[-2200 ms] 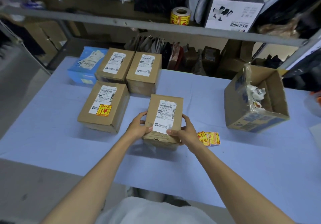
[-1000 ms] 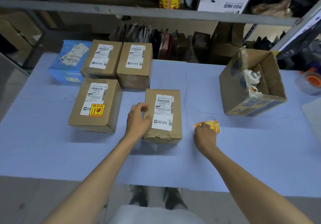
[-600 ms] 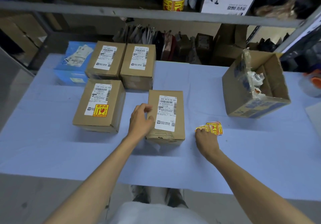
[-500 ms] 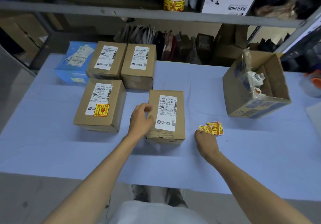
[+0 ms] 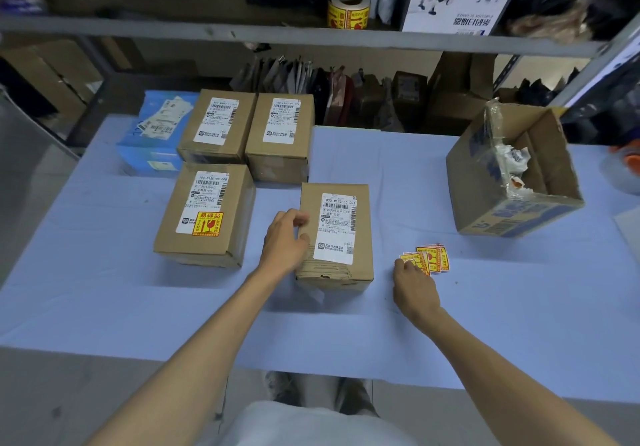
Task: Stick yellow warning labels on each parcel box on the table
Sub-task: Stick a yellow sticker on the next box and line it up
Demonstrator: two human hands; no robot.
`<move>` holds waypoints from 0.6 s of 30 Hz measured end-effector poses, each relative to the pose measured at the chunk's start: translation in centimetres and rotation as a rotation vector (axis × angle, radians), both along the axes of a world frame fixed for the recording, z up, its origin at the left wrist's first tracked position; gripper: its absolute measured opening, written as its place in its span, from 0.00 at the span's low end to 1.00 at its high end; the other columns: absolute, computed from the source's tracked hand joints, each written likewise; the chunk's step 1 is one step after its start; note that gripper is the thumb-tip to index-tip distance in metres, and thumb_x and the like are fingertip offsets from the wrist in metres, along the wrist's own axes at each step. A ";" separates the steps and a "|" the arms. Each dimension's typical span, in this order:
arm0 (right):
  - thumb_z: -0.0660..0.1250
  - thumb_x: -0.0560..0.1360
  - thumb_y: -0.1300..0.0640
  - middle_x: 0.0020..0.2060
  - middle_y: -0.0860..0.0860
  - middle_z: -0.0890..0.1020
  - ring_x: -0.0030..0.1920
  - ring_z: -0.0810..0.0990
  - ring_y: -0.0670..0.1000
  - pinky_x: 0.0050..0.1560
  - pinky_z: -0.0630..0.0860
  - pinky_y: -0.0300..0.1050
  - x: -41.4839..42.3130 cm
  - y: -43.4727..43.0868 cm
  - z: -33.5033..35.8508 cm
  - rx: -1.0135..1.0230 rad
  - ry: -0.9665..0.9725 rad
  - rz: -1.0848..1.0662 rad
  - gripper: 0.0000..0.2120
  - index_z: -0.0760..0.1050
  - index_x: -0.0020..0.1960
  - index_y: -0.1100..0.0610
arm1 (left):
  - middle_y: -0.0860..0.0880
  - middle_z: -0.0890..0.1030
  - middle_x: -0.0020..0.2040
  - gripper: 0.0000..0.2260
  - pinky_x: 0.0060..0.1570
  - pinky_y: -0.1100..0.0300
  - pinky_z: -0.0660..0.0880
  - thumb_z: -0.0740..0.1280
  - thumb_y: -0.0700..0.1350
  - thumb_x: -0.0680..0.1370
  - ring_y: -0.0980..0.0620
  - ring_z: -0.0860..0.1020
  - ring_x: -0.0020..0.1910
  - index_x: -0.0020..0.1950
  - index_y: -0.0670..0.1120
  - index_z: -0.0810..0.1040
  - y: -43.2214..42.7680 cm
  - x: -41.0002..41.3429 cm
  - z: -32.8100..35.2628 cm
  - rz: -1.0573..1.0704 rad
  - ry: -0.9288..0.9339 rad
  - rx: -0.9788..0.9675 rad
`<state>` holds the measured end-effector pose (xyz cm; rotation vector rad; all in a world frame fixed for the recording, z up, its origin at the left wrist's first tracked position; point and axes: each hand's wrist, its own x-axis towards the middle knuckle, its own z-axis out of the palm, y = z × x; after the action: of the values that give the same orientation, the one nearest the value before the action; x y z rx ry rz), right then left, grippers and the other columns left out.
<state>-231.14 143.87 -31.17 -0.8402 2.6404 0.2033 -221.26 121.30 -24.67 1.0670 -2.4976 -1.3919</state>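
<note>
Steadying the middle box (image 5: 362, 265) at centre frame with the left hand (image 5: 285, 241), fingers curled over its left edge in a firm hold; reaching with the right hand (image 5: 414, 289) to the loose yellow labels (image 5: 433, 258) on the table (image 5: 519, 307), just right of that box; fingertips at the nearest label, but impossible to tell whether pinching 1 or merely touching it, with the pads hidden behind the knuckles.

Likely to go wrong from here: lifting 2 labels at once, because of the fanned overlap of the pile; folding a label onto itself if peeled 1-handed; covering the barcode on the white shipping slip, with little bare card left on top of the middle box; nudging the box askew on any slackening of the left-hand hold during pressing.

Still to do, judging by tops without yellow: the middle box, the back-left box (image 5: 216, 123) and the back-right box (image 5: 280, 130), side by side above and left of centre, and possibly the blue box (image 5: 152, 140) further left; already done: the labelled box (image 5: 204, 213) at left of centre, with 1 yellow sticker on the lower part of its slip.

Containers: an open carton (image 5: 485, 186) at right of frame, flaps up, holding crumpled scraps (image 5: 512, 161) of white paper with a touch of orange, probably peeled backing; a roll (image 5: 348, 9) of similar yellow stickers standing on the shelf (image 5: 173, 28) at top centre; all 4 brown parcel boxes closed, contents unseen.
</note>
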 end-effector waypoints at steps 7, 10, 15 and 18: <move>0.56 0.76 0.68 0.52 0.57 0.81 0.50 0.79 0.59 0.39 0.67 0.45 -2.0 -0.5 2.1 -0.254 0.075 -0.302 0.16 0.72 0.62 0.60 | 0.48 0.75 0.59 0.14 0.59 0.62 0.69 0.63 0.34 0.76 0.51 0.75 0.60 0.61 0.44 0.75 0.0 -0.2 0.0 -0.007 0.002 -0.047; 0.55 0.76 0.70 0.50 0.58 0.82 0.45 0.78 0.56 0.38 0.67 0.43 -3.3 -1.8 4.3 -0.704 -0.056 -0.602 0.17 0.76 0.59 0.62 | 0.49 0.75 0.59 0.15 0.58 0.63 0.68 0.62 0.35 0.77 0.52 0.74 0.60 0.62 0.45 0.75 0.5 -0.7 0.5 -0.038 0.007 -0.091; 0.61 0.72 0.69 0.42 0.55 0.82 0.37 0.77 0.49 0.32 0.72 0.37 -4.2 -5.8 9.4 -1.178 -0.360 -0.849 0.13 0.81 0.50 0.59 | 0.49 0.76 0.58 0.15 0.51 0.59 0.75 0.65 0.40 0.76 0.53 0.78 0.50 0.63 0.48 0.74 1.7 -2.3 2.8 -0.195 0.061 0.073; 0.62 0.73 0.71 0.37 0.50 0.81 0.37 0.78 0.43 0.31 0.73 0.29 -3.3 -7.6 11.8 -1.274 -0.474 -0.764 0.11 0.80 0.49 0.61 | 0.49 0.78 0.53 0.14 0.41 0.59 0.77 0.68 0.46 0.75 0.53 0.78 0.44 0.60 0.49 0.73 2.7 -3.2 3.8 -0.185 0.064 0.242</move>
<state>-234.40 136.27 -19.33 -0.0241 2.1736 -1.7255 -224.44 123.98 -20.84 0.8257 -2.4834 -1.7878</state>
